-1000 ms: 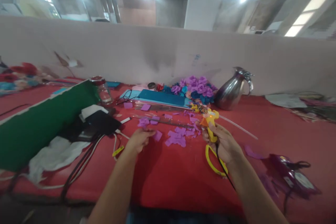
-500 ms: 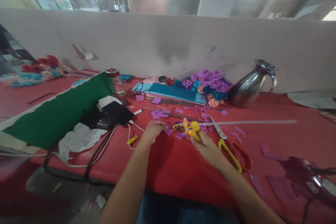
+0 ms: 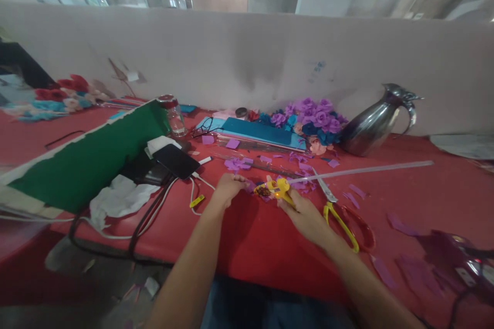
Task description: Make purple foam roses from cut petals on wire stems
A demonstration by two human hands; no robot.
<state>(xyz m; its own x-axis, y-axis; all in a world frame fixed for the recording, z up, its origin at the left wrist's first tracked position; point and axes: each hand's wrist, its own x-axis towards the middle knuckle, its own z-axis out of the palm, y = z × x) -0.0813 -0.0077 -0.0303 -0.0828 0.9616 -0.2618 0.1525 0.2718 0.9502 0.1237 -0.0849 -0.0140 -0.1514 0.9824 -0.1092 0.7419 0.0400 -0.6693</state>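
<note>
My right hand [image 3: 306,212] is wrapped round the handle of a yellow hot glue gun [image 3: 281,188]. A long translucent glue stick [image 3: 370,170] juts out of its back to the right, and its dark-stained nozzle end points left. Facing the nozzle, my left hand [image 3: 227,190] pinches a small purple paper piece [image 3: 250,186] between its fingertips. Whether nozzle and paper touch is too small to tell. Purple paper scraps [image 3: 237,164] lie just beyond both hands. Beside my right hand rest scissors [image 3: 331,200] with yellow and red handles, their blades apart.
A steel jug [image 3: 372,126] stands at the back right, beside a heap of paper flowers [image 3: 317,117]. Blue sheets [image 3: 262,132], a lidded jar [image 3: 176,119] and a phone [image 3: 176,161] lie farther back and left. A green board [image 3: 88,164] and cables border the left side.
The view has shifted slightly. The glue gun has tilted a little, so the glue stick's far end slants upward more. Both hands keep their holds, and the paper piece sits closer to the nozzle.
</note>
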